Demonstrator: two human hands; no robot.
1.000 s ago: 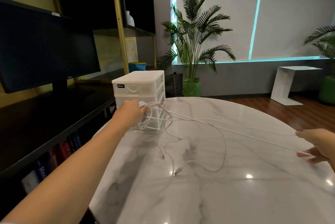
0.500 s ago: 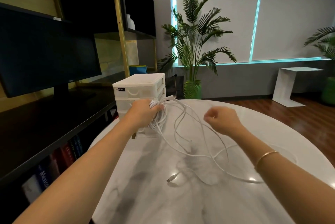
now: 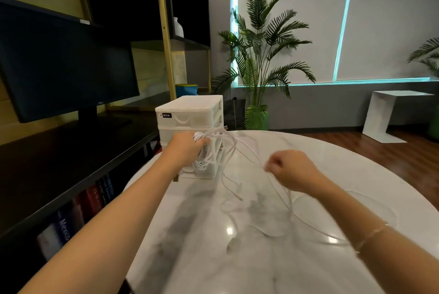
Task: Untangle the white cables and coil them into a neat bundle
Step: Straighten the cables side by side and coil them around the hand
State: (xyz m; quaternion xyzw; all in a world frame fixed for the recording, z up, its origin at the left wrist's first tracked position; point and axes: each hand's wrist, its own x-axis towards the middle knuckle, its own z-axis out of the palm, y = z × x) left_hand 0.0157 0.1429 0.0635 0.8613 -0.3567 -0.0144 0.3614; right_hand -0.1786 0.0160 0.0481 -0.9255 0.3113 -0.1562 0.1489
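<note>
The white cables (image 3: 215, 151) hang partly coiled in the left hand (image 3: 187, 148), which grips the loops before the plastic drawer unit (image 3: 190, 115). The right hand (image 3: 291, 170) (a second ago far right) has swung in, pinching a strand to lay another loop; loose lengths trail on the marble table (image 3: 237, 258).
</note>
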